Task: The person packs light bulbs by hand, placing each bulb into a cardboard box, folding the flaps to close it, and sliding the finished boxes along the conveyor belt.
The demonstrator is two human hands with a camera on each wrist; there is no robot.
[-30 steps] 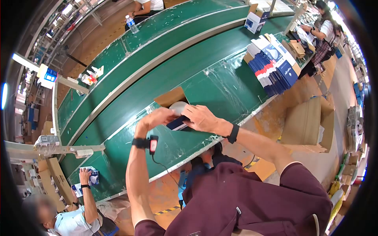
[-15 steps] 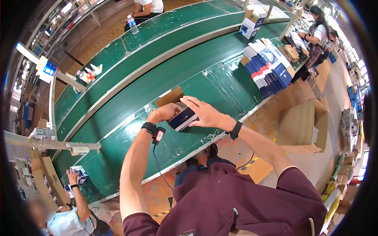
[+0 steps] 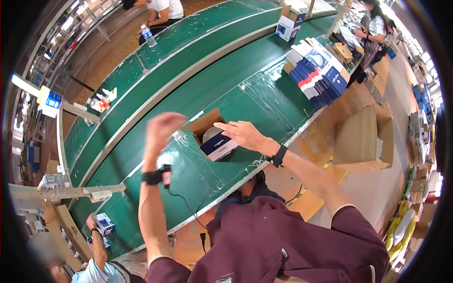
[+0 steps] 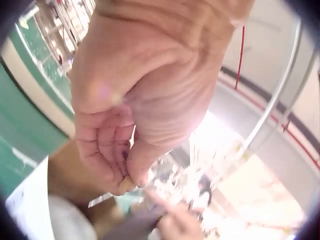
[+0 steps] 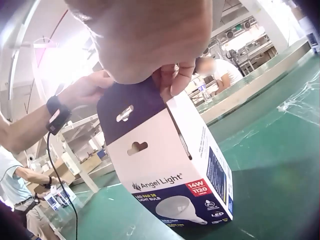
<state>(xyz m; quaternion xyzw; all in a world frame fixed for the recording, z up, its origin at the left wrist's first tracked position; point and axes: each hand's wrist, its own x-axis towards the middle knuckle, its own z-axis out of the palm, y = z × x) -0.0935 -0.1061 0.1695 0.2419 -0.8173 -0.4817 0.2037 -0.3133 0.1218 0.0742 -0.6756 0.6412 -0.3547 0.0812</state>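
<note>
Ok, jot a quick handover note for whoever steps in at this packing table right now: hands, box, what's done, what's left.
Left hand: raised above the table, fingers curled, holding nothing.
Right hand: fingers on the top flap of the Angel Light bulb box.
The box sits on the green table against a brown cardboard piece; a stack of flat boxes lies far right.
Done: box erected.
Left: the hang-hole flap is not yet closed. Whether a bulb is inside can't be seen.
</note>
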